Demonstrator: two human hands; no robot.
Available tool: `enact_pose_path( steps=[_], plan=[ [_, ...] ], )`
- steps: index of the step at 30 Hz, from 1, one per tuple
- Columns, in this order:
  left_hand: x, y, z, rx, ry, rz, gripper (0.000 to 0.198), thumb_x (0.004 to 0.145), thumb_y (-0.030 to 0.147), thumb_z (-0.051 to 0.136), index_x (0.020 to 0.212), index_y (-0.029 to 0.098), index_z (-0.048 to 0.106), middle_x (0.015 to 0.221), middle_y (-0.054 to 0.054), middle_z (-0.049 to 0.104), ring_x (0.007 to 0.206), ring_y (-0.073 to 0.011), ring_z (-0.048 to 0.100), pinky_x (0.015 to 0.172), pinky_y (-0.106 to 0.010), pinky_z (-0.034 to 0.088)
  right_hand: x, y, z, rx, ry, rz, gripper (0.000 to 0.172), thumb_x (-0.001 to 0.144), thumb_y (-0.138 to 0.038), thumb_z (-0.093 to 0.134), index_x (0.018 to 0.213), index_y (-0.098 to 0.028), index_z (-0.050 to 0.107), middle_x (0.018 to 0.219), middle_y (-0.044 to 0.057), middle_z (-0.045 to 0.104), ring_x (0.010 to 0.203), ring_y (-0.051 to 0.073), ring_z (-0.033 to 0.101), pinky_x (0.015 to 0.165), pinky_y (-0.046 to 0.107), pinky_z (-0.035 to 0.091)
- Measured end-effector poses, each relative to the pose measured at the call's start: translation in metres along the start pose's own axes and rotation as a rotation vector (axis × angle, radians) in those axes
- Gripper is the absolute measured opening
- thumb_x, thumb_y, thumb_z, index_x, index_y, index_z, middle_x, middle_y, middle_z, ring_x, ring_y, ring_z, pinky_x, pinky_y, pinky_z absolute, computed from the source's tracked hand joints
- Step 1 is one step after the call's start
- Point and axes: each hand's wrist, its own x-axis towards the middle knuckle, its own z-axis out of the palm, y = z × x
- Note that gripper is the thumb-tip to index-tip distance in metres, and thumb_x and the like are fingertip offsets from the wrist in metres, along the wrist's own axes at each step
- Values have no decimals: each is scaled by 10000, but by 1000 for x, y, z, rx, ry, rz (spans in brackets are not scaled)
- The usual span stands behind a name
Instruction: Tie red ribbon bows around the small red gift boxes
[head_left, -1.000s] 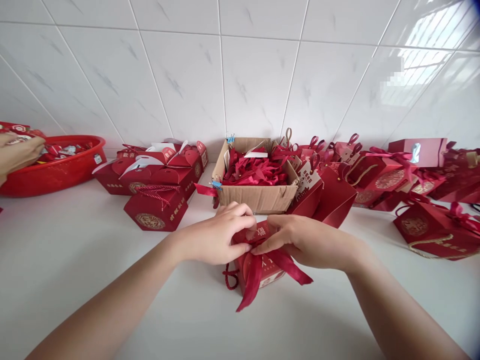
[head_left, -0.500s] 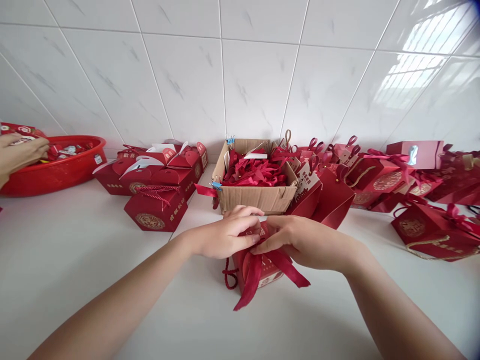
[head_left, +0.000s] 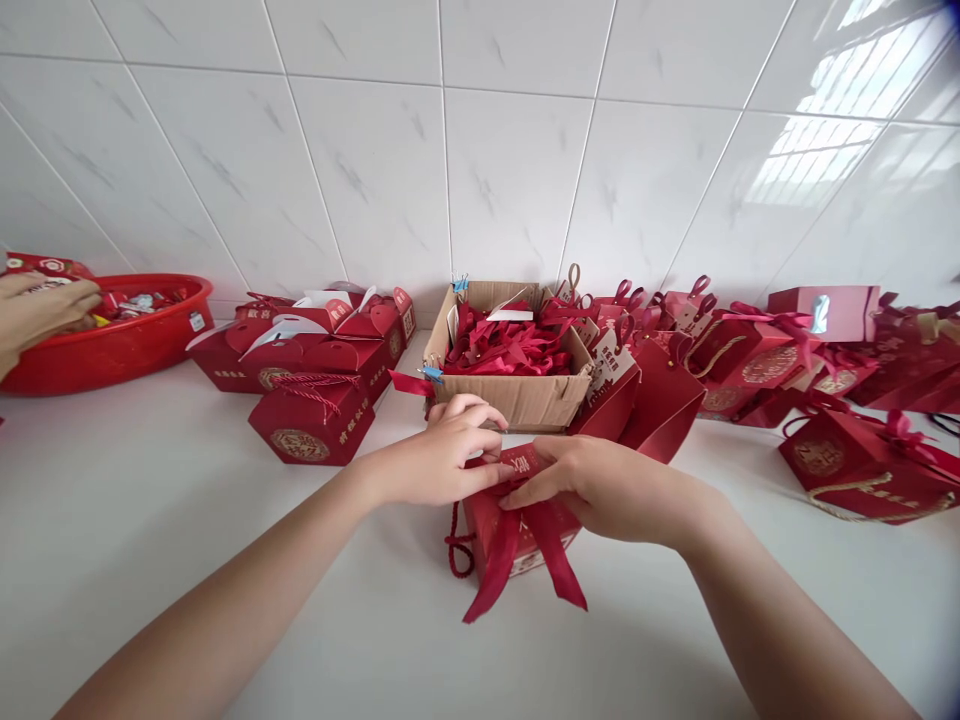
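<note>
A red gift box (head_left: pixel 491 525) with light lettering sits on the white surface in front of me. A dark red ribbon (head_left: pixel 499 570) crosses its top, two tails hanging over the near side. My left hand (head_left: pixel 446 455) is at the top left edge, thumb and index finger pinched near the ribbon's middle, the other fingers raised and curved. From the right, my right hand (head_left: pixel 604 490) grips the box's top, its thumb pressing on the ribbon; its other fingers are partly hidden behind. A red cord loop (head_left: pixel 459 545) hangs at the box's left side.
Behind stands a cardboard box (head_left: pixel 517 403) of red ribbons with blue binder clips. Red gift boxes (head_left: pixel 311 425) stand at left, more tied boxes (head_left: pixel 870 460) at right. Far left, another person's hand (head_left: pixel 49 305) reaches into a red basin (head_left: pixel 112 350). A tiled wall rises behind.
My left hand has shifted slightly left, uncovering more of the box top. The right ribbon tail has swung down and left. My right hand stays nearly in place.
</note>
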Motion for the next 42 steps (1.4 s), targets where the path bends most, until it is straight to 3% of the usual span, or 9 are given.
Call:
enact_pose_path(
  steps=[5,12,19,24,33,37,42],
  plan=[
    [1,1,1,-118,21,24,353,862,542,471,852,255,676,1281,-35,532,1282,-261,314,999,-423,399,-1,1,-3,10,-2,-25,557,807,29,429,1139,-352,661,1121,22,614,888,125,608,678,200,475],
    [2,-1,2,-224,64,10,340,834,519,523,690,226,617,1293,-6,550,1311,-241,325,1042,-406,370,-5,0,-13,-13,65,-30,421,897,-74,429,1143,-334,651,984,25,620,794,117,595,674,237,458],
    [0,5,0,-278,43,-20,310,810,536,553,829,231,606,1150,-47,587,1179,-236,457,956,-373,431,-7,-1,-15,43,118,23,262,854,-86,499,1052,-221,605,961,9,658,802,133,598,705,256,467],
    [2,7,3,-295,24,-11,276,829,500,542,826,236,623,1183,-29,578,1183,-248,461,946,-352,420,-4,0,-15,39,142,28,196,843,-85,506,958,-204,611,921,12,629,747,113,574,647,235,454],
    [1,7,1,-318,-21,-40,248,808,452,582,753,211,594,1215,-30,551,1135,-236,508,926,-357,408,-3,7,-16,139,130,-39,181,831,-80,529,948,-188,616,899,10,656,779,122,577,700,254,463],
    [1,6,1,-321,-21,-42,272,807,447,590,687,203,572,1224,-18,549,1122,-235,516,927,-360,396,-3,11,-18,168,85,-50,290,820,-40,524,1023,-203,652,955,21,653,829,121,596,733,247,468],
    [1,4,2,-374,-27,-77,302,810,456,586,658,196,563,1251,-20,527,1120,-242,522,926,-369,399,-3,14,-19,143,60,-59,372,821,-26,515,1063,-255,683,904,18,612,778,108,576,670,219,447]
  ],
)
